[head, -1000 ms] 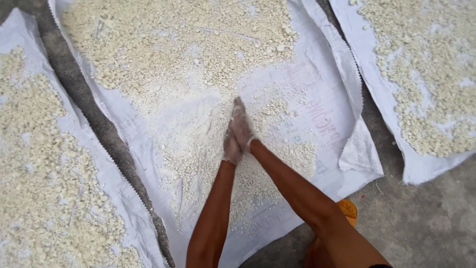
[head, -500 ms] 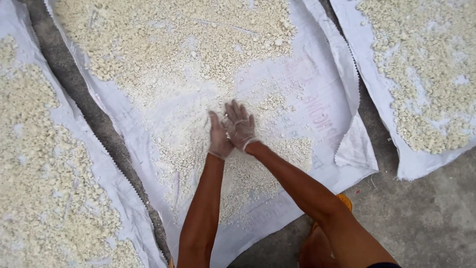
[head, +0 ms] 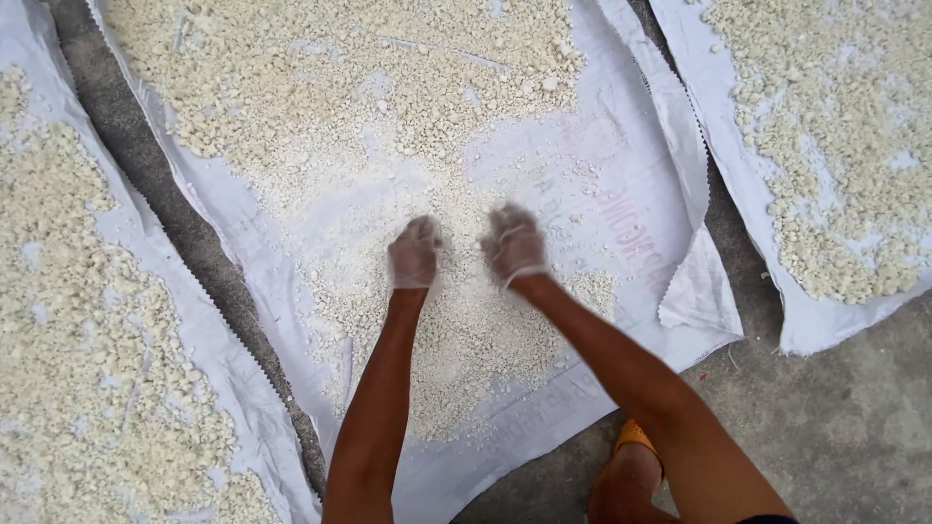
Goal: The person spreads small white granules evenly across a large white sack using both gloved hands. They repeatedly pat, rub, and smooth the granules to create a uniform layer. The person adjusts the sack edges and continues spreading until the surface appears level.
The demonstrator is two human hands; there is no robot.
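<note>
White crumbs (head: pixel 456 320) cover our woven sheet (head: pixel 621 184); our left hand (head: pixel 415 254) and right hand (head: pixel 513 245) hover close above, dusted fingers curled narrow, holding nothing we can see.

Off-white crumbs (head: pixel 349 107) on a white woven sheet (head: pixel 621 165) with faint, perhaps pinkish, print; grey ground (head: pixel 835 427).

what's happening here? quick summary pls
A person bends over a white woven sheet spread on the concrete ground, working pale crumbly lumps by hand. Both the left hand and right hand are coated in white powder, loosely curled and apart, just above a thin, finer patch. Similar sheets with lumps lie at left and right.
</note>
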